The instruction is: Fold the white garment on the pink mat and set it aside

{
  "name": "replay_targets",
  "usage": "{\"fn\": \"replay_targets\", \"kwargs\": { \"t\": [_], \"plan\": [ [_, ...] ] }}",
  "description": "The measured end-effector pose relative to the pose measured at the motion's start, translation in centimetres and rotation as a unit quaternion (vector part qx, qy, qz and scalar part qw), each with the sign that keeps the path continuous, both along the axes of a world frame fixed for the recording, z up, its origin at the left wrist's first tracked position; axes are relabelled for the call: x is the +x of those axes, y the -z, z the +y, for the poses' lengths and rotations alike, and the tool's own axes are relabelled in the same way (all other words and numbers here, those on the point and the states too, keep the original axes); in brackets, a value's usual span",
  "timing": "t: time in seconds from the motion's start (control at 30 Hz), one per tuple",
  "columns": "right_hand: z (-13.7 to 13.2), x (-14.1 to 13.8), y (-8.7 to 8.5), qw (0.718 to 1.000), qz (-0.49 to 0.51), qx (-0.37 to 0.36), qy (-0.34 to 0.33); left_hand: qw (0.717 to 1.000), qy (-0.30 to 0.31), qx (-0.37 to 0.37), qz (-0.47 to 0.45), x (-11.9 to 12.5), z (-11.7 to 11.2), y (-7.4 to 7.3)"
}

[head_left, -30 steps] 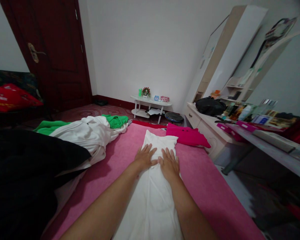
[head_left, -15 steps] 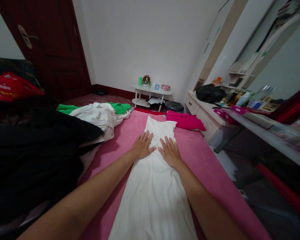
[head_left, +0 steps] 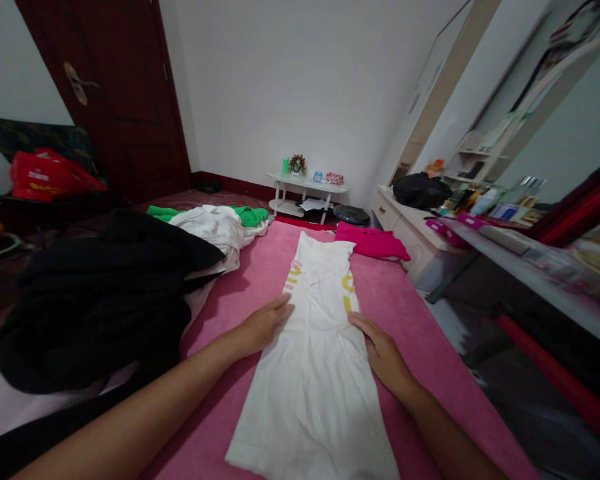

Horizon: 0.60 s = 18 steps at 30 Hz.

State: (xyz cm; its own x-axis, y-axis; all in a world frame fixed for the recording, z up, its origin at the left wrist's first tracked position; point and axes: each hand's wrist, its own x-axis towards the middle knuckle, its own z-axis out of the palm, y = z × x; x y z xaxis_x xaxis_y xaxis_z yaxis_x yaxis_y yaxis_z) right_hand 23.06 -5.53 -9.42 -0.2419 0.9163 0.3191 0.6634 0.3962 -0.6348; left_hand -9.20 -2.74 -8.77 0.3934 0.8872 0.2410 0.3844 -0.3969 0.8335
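A white garment [head_left: 315,353], folded into a long narrow strip, is being kept flat on the pink bed cover [head_left: 415,333], its length running straight away from the person. Yellow print is showing at both long edges, a little beyond the hands. The cloth is judged to be light, thin and limp: it is lying close to the bed with only shallow creases, so it would sag and unfold if lifted from one point, and it would slide easily over the fleecy cover.

The left hand [head_left: 260,327] is being laid against the left long edge, fingers extended and released, with nothing clenched in its grip. The right hand [head_left: 383,353] is being rested open along the right long edge, likewise grasping nothing. The two edges under the fingertips are judged the best places to take hold, both at once, so that the folds are kept together.

Beyond the right hand, past the far end of the strip, a folded magenta garment [head_left: 373,243] is lying on the bed. Out from the left hand, a black garment [head_left: 100,293] is heaped, with white cloth [head_left: 215,230] and green cloth [head_left: 250,215] behind it. Farther off, a small white table [head_left: 307,190] is standing against the wall, and a cluttered counter [head_left: 500,247] is running along the right.
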Motion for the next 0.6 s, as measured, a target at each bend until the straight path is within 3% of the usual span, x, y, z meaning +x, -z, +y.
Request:
{"fn": "replay_targets", "kwargs": {
  "t": [0.13,0.23,0.33,0.43,0.6],
  "plan": [
    [-3.2,2.0,-2.1,0.992,-0.055,-0.079,-0.085,0.986,0.146,-0.022,0.080,-3.6,-2.6,-2.8],
    [-5.2,2.1,-2.9,0.985,-0.098,-0.081,-0.115,0.973,0.160,-0.010,0.167,-4.8,-4.2,-4.0],
    [-6.1,1.0,-3.0,0.984,-0.121,-0.033,-0.124,0.968,0.150,0.037,0.200,-3.9,-5.0,-4.2],
    [-6.4,-0.5,-3.9,0.982,-0.125,-0.010,-0.139,0.964,0.189,0.062,0.174,-2.6,-5.6,-4.9],
    [-9.5,-2.0,-8.0,0.977,-0.054,-0.129,-0.160,0.950,0.290,-0.044,0.109,-2.1,-8.7,-8.6]
  ]
}}
